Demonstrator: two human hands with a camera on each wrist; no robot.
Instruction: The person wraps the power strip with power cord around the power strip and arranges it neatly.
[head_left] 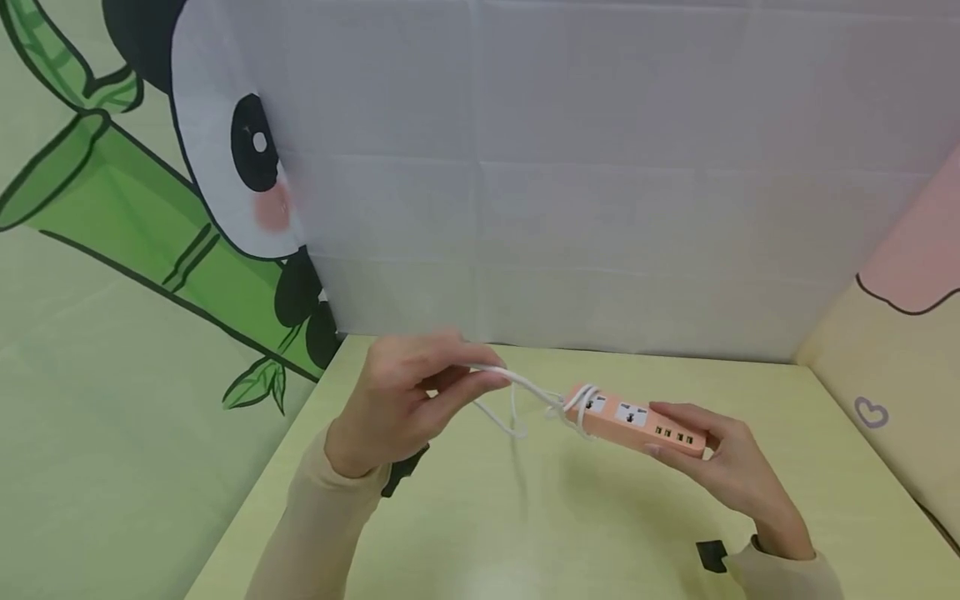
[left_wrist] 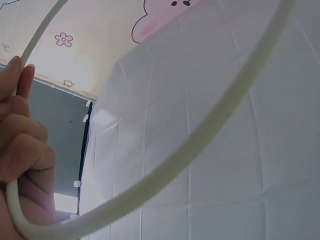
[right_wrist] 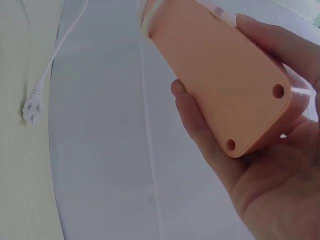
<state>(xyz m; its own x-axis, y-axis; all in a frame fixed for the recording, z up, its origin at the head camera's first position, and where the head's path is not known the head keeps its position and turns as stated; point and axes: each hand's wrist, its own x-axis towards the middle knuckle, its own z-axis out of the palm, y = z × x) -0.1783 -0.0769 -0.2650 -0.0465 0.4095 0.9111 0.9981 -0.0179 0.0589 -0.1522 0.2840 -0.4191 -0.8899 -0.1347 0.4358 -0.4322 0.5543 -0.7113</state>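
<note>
My right hand (head_left: 731, 458) grips the end of an orange-pink power strip (head_left: 611, 421) above the table, thumb and fingers on its opposite long sides. Sockets and several USB ports face up in the head view; the plain underside with two screw holes shows in the right wrist view. White cord (head_left: 581, 408) is wound around the strip's far end. To the left, my left hand (head_left: 412, 400) pinches the white cord (left_wrist: 175, 165) between thumb and fingers, and a loop of it bows out in the left wrist view. The plug (right_wrist: 33, 107) dangles on its cord in the right wrist view.
Below the hands lies a pale yellow table (head_left: 480, 533). A white sheet (head_left: 525, 192) stands behind it, with a panda-and-bamboo printed sheet (head_left: 150, 350) at the left and a printed cream-and-pink one (head_left: 900, 350) at the right. A black patch (head_left: 711, 556) is near the right wrist.
</note>
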